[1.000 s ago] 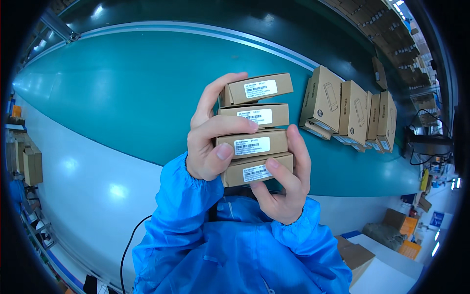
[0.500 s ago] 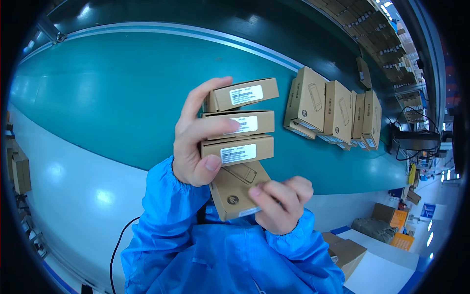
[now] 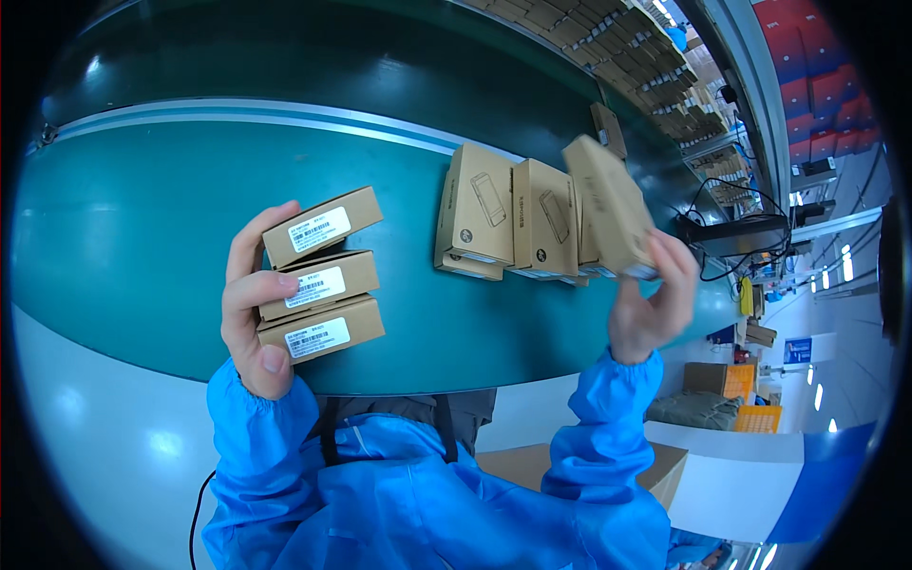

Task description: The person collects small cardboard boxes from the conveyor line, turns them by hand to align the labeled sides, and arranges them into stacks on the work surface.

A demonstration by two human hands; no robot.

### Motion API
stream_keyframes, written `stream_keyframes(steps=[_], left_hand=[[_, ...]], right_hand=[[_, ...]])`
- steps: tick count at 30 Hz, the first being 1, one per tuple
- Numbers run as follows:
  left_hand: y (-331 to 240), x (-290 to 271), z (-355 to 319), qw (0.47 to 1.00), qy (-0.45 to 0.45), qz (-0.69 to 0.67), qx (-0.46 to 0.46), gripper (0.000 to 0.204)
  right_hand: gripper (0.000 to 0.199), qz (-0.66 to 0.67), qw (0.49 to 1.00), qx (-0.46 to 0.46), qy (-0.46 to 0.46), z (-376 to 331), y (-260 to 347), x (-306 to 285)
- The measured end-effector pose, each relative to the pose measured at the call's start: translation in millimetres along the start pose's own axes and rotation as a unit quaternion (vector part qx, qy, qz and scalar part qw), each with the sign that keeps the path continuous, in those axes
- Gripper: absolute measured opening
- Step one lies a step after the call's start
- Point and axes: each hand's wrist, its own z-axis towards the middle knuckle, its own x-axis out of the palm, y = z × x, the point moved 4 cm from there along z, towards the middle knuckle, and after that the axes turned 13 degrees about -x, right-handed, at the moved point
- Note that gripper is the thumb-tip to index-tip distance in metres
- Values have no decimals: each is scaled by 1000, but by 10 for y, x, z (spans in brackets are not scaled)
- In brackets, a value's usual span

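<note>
My left hand (image 3: 258, 309) grips three small brown cardboard boxes at their left ends, fingers spread between them. The top box (image 3: 323, 226), middle box (image 3: 332, 285) and bottom box (image 3: 323, 329) each turn a white label toward me. At the right, my right hand (image 3: 655, 299) is closed on the lower end of another brown box (image 3: 608, 204), tilted and slightly blurred. That box overlaps a row of similar boxes on the green table; a left box (image 3: 480, 204) and a middle box (image 3: 545, 217) in it show a printed device outline.
The green table (image 3: 171, 237) has a metal rail (image 3: 285, 112) along its far side. A lone brown box (image 3: 608, 131) lies beyond the row. Black cables and a dark device (image 3: 736, 234) sit to the right. An open carton (image 3: 665, 470) stands near my right forearm.
My right hand has carried its box from under the left hand's boxes to the right, over the row. My left hand's three boxes now appear farther left, and the view has shifted right.
</note>
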Motion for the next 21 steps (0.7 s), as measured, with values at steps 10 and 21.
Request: stream_keyframes(steps=[10, 21], left_hand=[[-7, 76, 50, 999, 5, -9, 40, 57], [-10, 19, 4, 1000, -1, -17, 13, 74]], right_hand=[[46, -4, 977, 13, 211, 85, 368, 172], [67, 420, 887, -60, 183, 588, 1436, 949]])
